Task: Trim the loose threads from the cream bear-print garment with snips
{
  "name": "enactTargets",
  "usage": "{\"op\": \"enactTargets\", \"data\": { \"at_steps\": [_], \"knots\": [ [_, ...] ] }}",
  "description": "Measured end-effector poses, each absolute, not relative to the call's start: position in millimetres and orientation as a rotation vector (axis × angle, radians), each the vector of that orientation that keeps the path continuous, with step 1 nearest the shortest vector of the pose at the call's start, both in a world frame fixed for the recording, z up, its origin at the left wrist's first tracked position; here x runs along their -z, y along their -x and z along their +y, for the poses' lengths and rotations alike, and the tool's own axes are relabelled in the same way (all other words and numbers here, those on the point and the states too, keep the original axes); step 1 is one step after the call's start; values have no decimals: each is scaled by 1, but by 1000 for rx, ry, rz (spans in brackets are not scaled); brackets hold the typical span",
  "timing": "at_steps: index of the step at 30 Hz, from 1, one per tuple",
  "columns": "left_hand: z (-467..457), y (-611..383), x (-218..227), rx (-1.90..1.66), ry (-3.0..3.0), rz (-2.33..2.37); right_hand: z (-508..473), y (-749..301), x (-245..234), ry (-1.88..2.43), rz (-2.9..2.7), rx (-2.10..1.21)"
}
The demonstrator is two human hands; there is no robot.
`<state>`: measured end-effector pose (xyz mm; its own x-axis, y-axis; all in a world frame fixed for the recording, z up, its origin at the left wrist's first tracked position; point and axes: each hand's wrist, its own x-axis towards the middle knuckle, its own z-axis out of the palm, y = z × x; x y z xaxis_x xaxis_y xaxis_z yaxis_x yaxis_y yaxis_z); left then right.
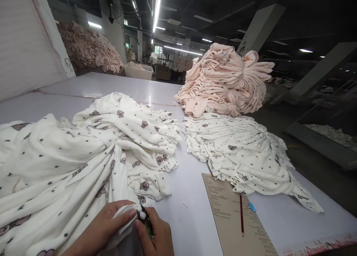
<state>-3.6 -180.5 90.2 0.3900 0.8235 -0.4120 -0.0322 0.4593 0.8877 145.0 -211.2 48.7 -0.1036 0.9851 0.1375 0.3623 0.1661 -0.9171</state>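
My left hand [111, 220] is closed on the edge of a white printed fabric piece [122, 230], pinching it between thumb and fingers. Right beside it, my right hand [156, 232] grips small dark thread snips [145, 219] with some green on them. The snips' tip meets the fabric edge at the left fingertips; whether the blades are apart cannot be made out. A large gathered heap of the same white fabric [55, 155], with grey-brown animal figures and dots, spreads under and behind my left hand.
A second white printed stack [237, 148] lies to the right, with a pink fabric pile [223, 81] behind it. Nearer sit a brown written-on card [223, 211], a dark red pencil [241, 219] and a blue clip-like piece [252, 207]. The pale table [189, 219] ends at the right.
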Motion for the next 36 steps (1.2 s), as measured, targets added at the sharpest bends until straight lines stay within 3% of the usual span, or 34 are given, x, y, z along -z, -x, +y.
{"op": "enactTargets", "data": {
  "at_steps": [10,15,21,36],
  "knots": [
    [-195,6,-78,-740,-1088,1406,-218,-150,-35,1301,-1566,-1084],
    [-199,6,-81,-774,-1115,1552,-222,-156,-40,1234,-1421,-1309],
    [-201,8,-74,-708,-1274,1504,-223,-159,-43,1330,-1551,-1159],
    [-195,12,-82,-975,-2764,1124,-225,-160,-49,1237,-1509,-1305]
  ]
}}
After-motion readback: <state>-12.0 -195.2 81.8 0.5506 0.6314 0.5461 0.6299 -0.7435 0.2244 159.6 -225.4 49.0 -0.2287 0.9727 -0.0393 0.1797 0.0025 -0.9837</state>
